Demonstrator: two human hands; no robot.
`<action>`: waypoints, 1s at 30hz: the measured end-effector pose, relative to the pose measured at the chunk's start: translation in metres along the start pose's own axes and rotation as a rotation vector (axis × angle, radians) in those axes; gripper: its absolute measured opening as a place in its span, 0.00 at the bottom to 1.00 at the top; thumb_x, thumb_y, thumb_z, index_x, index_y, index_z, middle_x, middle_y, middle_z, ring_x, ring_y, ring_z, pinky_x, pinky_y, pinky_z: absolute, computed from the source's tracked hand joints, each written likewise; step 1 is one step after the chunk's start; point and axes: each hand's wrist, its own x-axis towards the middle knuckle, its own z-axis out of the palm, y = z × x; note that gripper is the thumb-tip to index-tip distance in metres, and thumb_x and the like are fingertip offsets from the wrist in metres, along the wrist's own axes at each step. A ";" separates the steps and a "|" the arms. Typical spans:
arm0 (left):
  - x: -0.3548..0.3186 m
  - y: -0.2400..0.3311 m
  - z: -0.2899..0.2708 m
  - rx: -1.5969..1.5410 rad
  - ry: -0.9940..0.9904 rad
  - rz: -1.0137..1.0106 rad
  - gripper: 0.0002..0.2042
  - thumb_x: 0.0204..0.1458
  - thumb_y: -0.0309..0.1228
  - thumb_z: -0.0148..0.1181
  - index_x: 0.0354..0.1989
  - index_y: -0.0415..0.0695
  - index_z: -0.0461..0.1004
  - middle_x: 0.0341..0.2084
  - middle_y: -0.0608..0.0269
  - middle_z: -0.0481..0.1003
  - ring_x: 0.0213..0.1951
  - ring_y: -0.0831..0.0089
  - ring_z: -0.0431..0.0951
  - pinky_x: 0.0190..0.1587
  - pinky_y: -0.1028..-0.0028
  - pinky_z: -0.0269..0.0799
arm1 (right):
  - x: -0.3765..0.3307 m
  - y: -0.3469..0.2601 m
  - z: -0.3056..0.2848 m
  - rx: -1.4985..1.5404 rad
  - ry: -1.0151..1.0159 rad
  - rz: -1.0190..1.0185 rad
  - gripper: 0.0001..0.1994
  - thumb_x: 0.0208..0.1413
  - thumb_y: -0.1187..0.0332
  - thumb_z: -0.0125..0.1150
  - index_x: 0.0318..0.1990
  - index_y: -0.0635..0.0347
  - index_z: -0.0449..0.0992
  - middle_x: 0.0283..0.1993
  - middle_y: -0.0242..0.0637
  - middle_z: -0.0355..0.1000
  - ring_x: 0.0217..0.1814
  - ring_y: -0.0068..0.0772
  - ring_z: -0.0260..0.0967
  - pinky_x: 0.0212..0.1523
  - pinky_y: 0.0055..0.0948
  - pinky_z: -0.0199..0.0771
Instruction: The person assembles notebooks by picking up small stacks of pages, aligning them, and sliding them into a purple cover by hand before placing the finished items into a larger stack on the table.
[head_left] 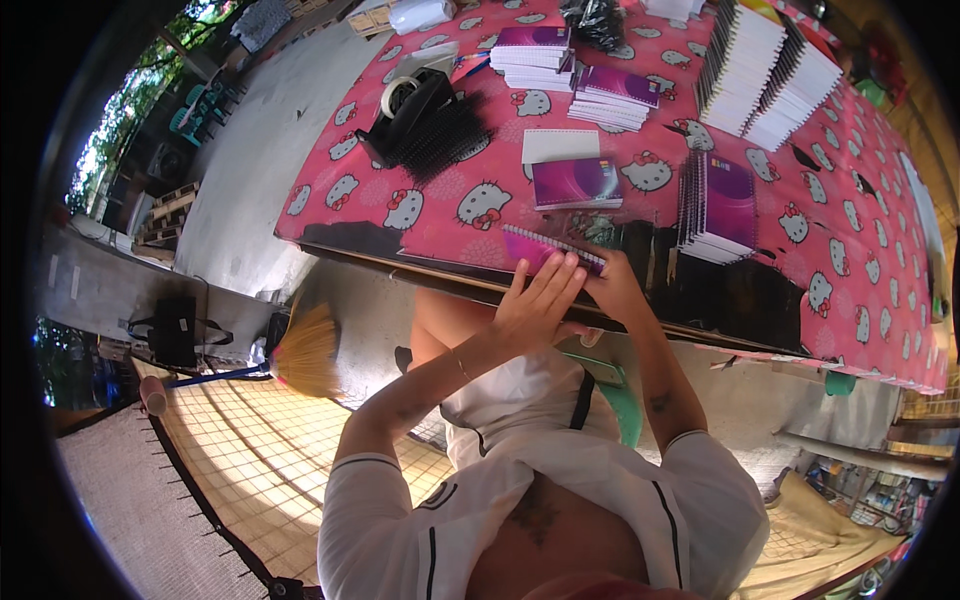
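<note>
Both my hands hold one purple spiral-bound notebook (545, 246) at the near edge of the table. My left hand (540, 298) lies flat over its cover with fingers together. My right hand (612, 288) grips its right end, by the wire spine. Just beyond it on the pink cartoon-cat tablecloth (450, 190) lies another purple notebook (576, 184) with a white pad (559, 144) behind it. A stack of purple notebooks (716, 206) stands to the right.
A pile of black binding combs (440, 135) and a tape roll (400, 92) sit at the left of the table. More notebook stacks (535, 55), (615, 97) and tall white pad stacks (765, 80) lie farther back. A broom (300, 352) lies on the woven mat below left.
</note>
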 end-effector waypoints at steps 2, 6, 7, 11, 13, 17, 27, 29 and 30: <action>0.023 -0.006 -0.008 -0.035 -0.049 -0.088 0.41 0.59 0.59 0.43 0.70 0.36 0.52 0.70 0.43 0.52 0.72 0.47 0.50 0.67 0.37 0.36 | 0.000 -0.003 -0.001 -0.043 0.026 -0.012 0.19 0.54 0.76 0.60 0.55 0.64 0.75 0.39 0.44 0.80 0.38 0.18 0.70 0.41 0.28 0.74; 0.043 -0.013 -0.020 -0.092 -0.035 -0.163 0.39 0.61 0.56 0.41 0.71 0.36 0.51 0.71 0.45 0.51 0.72 0.47 0.48 0.67 0.37 0.31 | 0.002 -0.005 -0.003 0.012 -0.027 0.101 0.20 0.53 0.76 0.62 0.55 0.65 0.75 0.40 0.45 0.80 0.38 0.20 0.70 0.41 0.28 0.74; 0.041 -0.010 -0.019 -0.092 -0.001 -0.184 0.38 0.62 0.55 0.41 0.71 0.36 0.51 0.71 0.46 0.51 0.72 0.47 0.48 0.67 0.37 0.31 | 0.002 -0.006 -0.003 0.008 -0.013 0.078 0.20 0.54 0.75 0.62 0.55 0.65 0.75 0.40 0.45 0.80 0.38 0.20 0.70 0.41 0.28 0.74; 0.061 -0.021 -0.033 -0.228 0.083 -0.176 0.22 0.60 0.43 0.53 0.59 0.44 0.70 0.54 0.59 0.72 0.60 0.60 0.69 0.68 0.38 0.31 | -0.003 -0.018 -0.008 -0.117 -0.017 0.083 0.19 0.54 0.72 0.65 0.54 0.66 0.75 0.41 0.45 0.79 0.42 0.26 0.74 0.43 0.30 0.74; 0.067 -0.024 -0.038 -0.292 0.141 -0.166 0.10 0.55 0.34 0.62 0.45 0.49 0.79 0.39 0.71 0.79 0.48 0.70 0.77 0.69 0.39 0.33 | -0.004 -0.038 -0.018 -0.213 0.009 -0.049 0.16 0.55 0.71 0.66 0.51 0.67 0.77 0.41 0.45 0.79 0.44 0.32 0.77 0.46 0.29 0.75; 0.065 -0.024 -0.037 -0.313 0.135 -0.157 0.09 0.55 0.34 0.62 0.42 0.49 0.79 0.38 0.71 0.79 0.48 0.70 0.77 0.69 0.40 0.35 | -0.014 -0.047 -0.052 -0.071 0.053 -0.052 0.12 0.54 0.72 0.66 0.45 0.67 0.79 0.40 0.44 0.79 0.42 0.28 0.78 0.43 0.26 0.77; 0.066 -0.029 -0.036 -0.289 0.049 -0.146 0.07 0.55 0.33 0.62 0.40 0.47 0.79 0.34 0.68 0.79 0.44 0.67 0.77 0.66 0.44 0.47 | 0.014 -0.072 -0.067 -0.341 -0.217 -0.188 0.05 0.48 0.76 0.66 0.32 0.64 0.76 0.28 0.37 0.73 0.31 0.29 0.73 0.30 0.27 0.71; 0.066 -0.023 -0.042 -0.274 0.037 -0.153 0.08 0.54 0.30 0.62 0.42 0.45 0.78 0.35 0.64 0.78 0.42 0.64 0.77 0.62 0.48 0.55 | 0.014 -0.066 -0.056 -0.482 -0.088 -0.285 0.07 0.44 0.77 0.66 0.29 0.62 0.72 0.27 0.37 0.70 0.30 0.33 0.72 0.28 0.30 0.70; 0.067 -0.017 -0.045 -0.268 0.061 -0.156 0.09 0.53 0.28 0.61 0.43 0.45 0.78 0.36 0.62 0.78 0.41 0.63 0.77 0.59 0.51 0.60 | 0.014 -0.062 -0.050 -0.556 -0.017 -0.332 0.08 0.42 0.77 0.66 0.28 0.62 0.70 0.27 0.38 0.69 0.29 0.35 0.71 0.27 0.31 0.69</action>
